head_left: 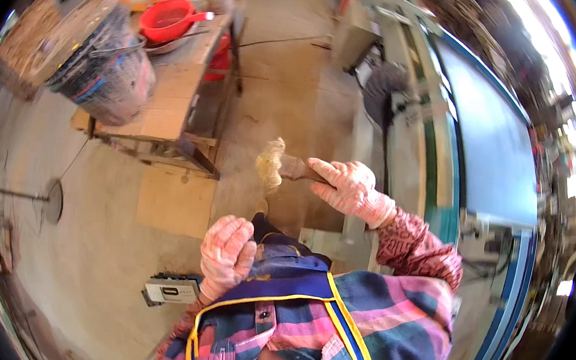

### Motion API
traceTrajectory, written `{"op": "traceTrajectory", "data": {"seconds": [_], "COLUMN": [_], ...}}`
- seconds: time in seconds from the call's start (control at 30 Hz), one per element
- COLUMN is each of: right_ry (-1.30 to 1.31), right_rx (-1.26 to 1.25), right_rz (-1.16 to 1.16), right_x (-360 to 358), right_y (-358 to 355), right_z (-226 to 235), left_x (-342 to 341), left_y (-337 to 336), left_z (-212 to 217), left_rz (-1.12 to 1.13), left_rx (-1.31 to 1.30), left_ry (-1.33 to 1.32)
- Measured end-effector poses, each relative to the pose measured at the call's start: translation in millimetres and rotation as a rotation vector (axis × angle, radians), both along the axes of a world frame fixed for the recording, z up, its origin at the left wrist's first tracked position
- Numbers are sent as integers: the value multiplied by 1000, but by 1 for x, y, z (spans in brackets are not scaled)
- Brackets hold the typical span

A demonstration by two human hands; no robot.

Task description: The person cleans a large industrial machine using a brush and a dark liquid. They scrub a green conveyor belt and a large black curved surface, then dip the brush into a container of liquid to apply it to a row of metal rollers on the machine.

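My right hand [349, 190], in a pale pinkish knit glove, is closed round the handle of a brush [295, 168]. The brush points left, and its ragged yellowish bristles [270, 165] hang over the floor, touching nothing that I can see. My left hand [227, 251], gloved alike, is curled into a loose fist in front of the dark blue apron [288, 269] with yellow edging. Nothing sticks out of that fist, though its palm is hidden.
At the upper left, a wooden table [166, 96] bears a stained bucket [111, 64] and a red plastic bowl [167, 20]. A long machine with a blue-grey flat panel [488, 128] runs along my right. Cardboard [174, 201] lies on the floor; a cable [282, 41] crosses it farther off.
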State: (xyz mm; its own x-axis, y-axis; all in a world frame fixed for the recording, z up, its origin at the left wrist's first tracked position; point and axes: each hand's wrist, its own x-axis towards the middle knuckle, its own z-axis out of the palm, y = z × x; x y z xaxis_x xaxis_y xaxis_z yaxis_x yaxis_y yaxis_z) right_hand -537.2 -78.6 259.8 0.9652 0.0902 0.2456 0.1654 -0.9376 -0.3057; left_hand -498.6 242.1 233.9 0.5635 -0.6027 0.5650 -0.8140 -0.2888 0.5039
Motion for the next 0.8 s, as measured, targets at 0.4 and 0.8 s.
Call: {"op": "traceTrajectory", "data": {"seconds": [0.4, 0.8], "right_ry": [-110, -47], "right_rx": [382, 839], "right_rz": [-128, -667], "right_x": [167, 310], "right_y": [-93, -217], "right_z": [-20, -28], "left_x": [235, 446], "left_y": [-151, -341], "left_z": [37, 35], "left_rz": [2, -219], "left_rx": [1, -167], "left_ry": [-3, 44]}}
